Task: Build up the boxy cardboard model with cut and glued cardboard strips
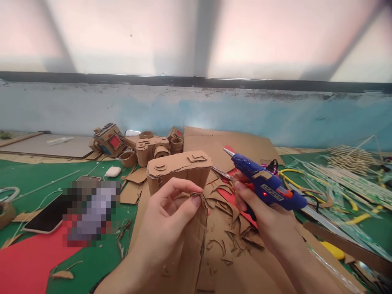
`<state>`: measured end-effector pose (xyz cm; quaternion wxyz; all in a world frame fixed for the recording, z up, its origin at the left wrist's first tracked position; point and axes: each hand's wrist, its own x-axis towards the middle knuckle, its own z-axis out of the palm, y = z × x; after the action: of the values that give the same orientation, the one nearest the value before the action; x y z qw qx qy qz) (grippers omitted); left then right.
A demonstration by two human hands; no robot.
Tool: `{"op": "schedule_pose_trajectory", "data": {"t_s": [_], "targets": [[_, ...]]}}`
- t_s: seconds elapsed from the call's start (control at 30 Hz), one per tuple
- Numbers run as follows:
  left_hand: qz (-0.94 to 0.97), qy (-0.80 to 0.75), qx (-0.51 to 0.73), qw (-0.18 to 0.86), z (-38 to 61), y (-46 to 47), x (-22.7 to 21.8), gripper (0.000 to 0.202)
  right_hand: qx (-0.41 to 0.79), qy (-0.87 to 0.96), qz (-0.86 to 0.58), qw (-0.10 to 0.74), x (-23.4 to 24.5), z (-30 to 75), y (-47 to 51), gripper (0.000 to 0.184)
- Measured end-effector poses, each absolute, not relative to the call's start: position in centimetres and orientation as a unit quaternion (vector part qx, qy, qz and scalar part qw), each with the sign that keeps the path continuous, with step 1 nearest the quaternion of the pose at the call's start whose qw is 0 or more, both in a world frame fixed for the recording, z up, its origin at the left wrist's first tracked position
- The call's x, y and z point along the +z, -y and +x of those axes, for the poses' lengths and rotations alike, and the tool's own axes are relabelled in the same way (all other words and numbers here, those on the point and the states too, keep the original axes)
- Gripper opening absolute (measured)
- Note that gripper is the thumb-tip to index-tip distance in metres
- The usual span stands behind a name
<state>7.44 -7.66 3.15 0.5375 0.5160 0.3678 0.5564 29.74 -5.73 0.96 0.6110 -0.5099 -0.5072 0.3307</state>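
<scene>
My left hand (171,220) pinches a small piece of cardboard (196,196) between thumb and fingertips, in front of a cardboard camera body (180,167). Raised layers of cut card lie on that body's top. In my right hand (260,208) is a blue hot glue gun (263,181), its nozzle pointing up and left, a red light glowing on its side. The nozzle is apart from the pinched piece. Scissors (225,174) lie behind the right hand. Curled cardboard scraps (229,237) are strewn on the cardboard sheet below.
Behind stand a finished-looking cardboard camera (153,149) and another with a red panel (110,139). Left are a phone (45,214), a white earbud case (113,171) and red paper (27,261). Bamboo sticks (349,159) and plastic-wrapped glue sticks or strips (339,192) lie right.
</scene>
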Motion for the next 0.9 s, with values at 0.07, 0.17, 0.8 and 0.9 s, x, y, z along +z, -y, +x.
{"op": "schedule_pose_trajectory", "data": {"t_s": [0.07, 0.17, 0.8, 0.9], "targets": [[0.524, -0.364, 0.558, 0.531, 7.7, 7.8, 3.3, 0.009, 0.354, 0.506, -0.495, 0.611, 1.1, 29.2, 6.2, 0.044], [0.545, -0.359, 0.578, 0.49, 8.4, 8.0, 3.4, 0.005, 0.402, 0.521, -0.469, 0.589, 1.2, 28.2, 7.6, 0.044], [0.557, -0.329, 0.644, 0.408, 10.2, 7.7, 3.5, 0.01, 0.314, 0.531, -0.547, 0.566, 0.9, 26.5, 8.3, 0.03], [0.568, -0.337, 0.635, 0.402, 10.3, 7.7, 3.4, 0.01, 0.273, 0.504, -0.554, 0.604, 0.7, 26.4, 8.3, 0.029]]}}
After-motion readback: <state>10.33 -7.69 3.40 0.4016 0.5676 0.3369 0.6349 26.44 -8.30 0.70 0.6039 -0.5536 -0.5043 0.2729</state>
